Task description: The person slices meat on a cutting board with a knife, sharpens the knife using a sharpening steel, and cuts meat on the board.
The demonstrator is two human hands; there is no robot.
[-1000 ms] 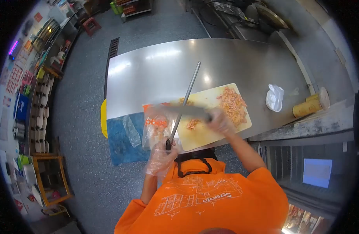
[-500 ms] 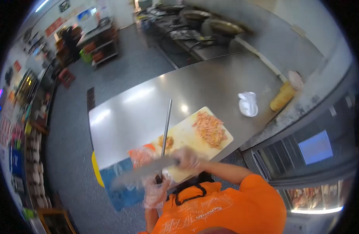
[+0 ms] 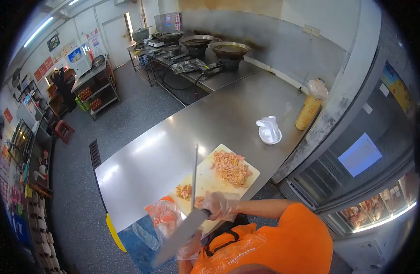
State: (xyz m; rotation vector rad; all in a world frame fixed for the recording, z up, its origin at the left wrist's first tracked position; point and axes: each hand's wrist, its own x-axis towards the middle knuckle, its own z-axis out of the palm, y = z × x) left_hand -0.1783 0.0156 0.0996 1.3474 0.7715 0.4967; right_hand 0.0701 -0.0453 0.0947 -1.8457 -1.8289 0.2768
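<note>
My right hand [image 3: 220,206], in a clear plastic glove, is closed round the handle of a large knife [image 3: 181,236]. The broad blade slants down to the left, crossing in front of a honing steel. That honing steel [image 3: 194,176] stands up with its tip pointing away from me. My left hand [image 3: 190,248], also gloved, grips its lower end, partly hidden behind the blade. Beyond my hands is a white cutting board [image 3: 205,182]. On it lie a large heap of cut pale pink meat [image 3: 231,169] and a smaller heap [image 3: 184,192].
An orange-marked plastic bag [image 3: 164,215] and a blue cloth-like sheet [image 3: 138,239] lie at the left of the steel table [image 3: 173,146]. A white bowl with a bag [image 3: 269,131] and a yellow cylinder [image 3: 308,112] are at right. Woks [image 3: 229,49] stand behind; a glass-door fridge [image 3: 356,160] is at right.
The view has shifted and sharpened, showing more of the back wall and woks. The knife blade has swung from nearly level to pointing steeply down left. Both hands keep their holds.
</note>
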